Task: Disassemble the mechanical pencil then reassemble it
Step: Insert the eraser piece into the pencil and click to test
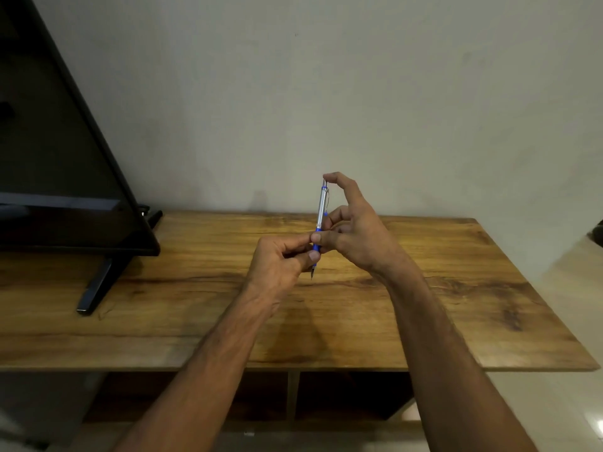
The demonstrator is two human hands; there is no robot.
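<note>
Above the wooden table (440, 288), I'm holding the mechanical pencil (321, 207) upright in both hands, tip (312, 274) pointing down, clear of the tabletop. My left hand (277, 269) is pinching the blue grip section (316, 247) low down, thumb and curled fingers closing around it. My right hand (355, 233) is gripping the barrel just above, thumb at the blue-silver junction, index finger arching over and touching the top cap (324, 181). Silver barrel is showing between the two contact zones; clip (327, 200) is sitting on the right side, thin and hard to resolve. Blue section is mostly hiding behind my fingers, so I can't tell whether any joint there is parted. Tip is poking out dark below my left thumb; lead is too small to make out. Left of me a dark flat screen (65, 151) is getting cut off by the frame edge, one stand foot (98, 285) resting on the table. Below the tabletop, shelf compartments (342, 396) are sitting in shadow, contents unreadable.
</note>
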